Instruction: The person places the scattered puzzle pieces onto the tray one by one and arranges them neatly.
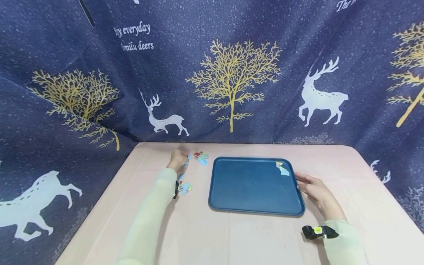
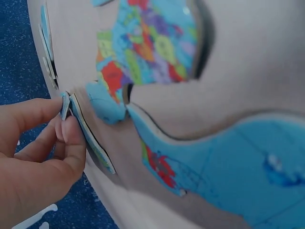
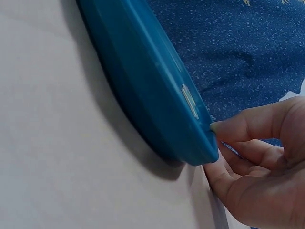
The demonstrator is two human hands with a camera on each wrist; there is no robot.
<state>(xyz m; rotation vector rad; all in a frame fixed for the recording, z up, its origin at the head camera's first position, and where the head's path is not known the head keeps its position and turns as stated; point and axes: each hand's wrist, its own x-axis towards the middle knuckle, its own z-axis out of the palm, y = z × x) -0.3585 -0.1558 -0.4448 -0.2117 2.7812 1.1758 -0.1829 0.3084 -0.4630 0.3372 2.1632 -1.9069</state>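
At the table's back left, my left hand [image 1: 178, 160] pinches the edge of a thin blue puzzle piece [image 2: 65, 106] between thumb and fingers. Another slim blue piece [image 2: 93, 136] lies right beside the fingertips. Colourful map-printed puzzle pieces [image 2: 152, 45] and a large blue piece [image 2: 205, 162] spread near that hand. My right hand [image 1: 314, 191] grips the right rim of a dark blue tray [image 1: 255, 187], thumb on top and fingers beneath, as the right wrist view shows. One map-printed piece [image 1: 282, 168] lies in the tray's far right corner.
Two small groups of pieces sit left of the tray: one cluster [image 1: 201, 157] towards the back, another [image 1: 185, 187] nearer, beside the left wrist. A pale cloth covers the table [image 1: 198, 235]. Behind it hangs a blue curtain [image 1: 212, 140] with deer and trees.
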